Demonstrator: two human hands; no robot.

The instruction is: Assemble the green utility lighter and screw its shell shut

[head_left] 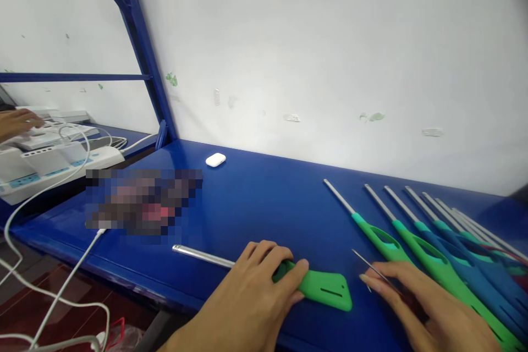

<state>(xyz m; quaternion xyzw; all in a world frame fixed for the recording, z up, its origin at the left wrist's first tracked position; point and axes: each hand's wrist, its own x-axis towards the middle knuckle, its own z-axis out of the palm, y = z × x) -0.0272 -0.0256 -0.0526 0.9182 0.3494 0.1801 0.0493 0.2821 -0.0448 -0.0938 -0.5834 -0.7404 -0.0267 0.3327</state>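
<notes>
green lighter (pixel 330 289), stem pointing left; slim metal tool (pixel 365 262) slanting beside it.

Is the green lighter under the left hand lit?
Unlit: no flame shows at the metal tip of the green lighter held by the left hand.

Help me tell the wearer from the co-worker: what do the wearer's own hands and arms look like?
The left hand and right hand are ungloved, with no ring or marking that I can make out. The left forearm shows no sleeve or watch in the part in view; the right forearm is out of view.
</notes>
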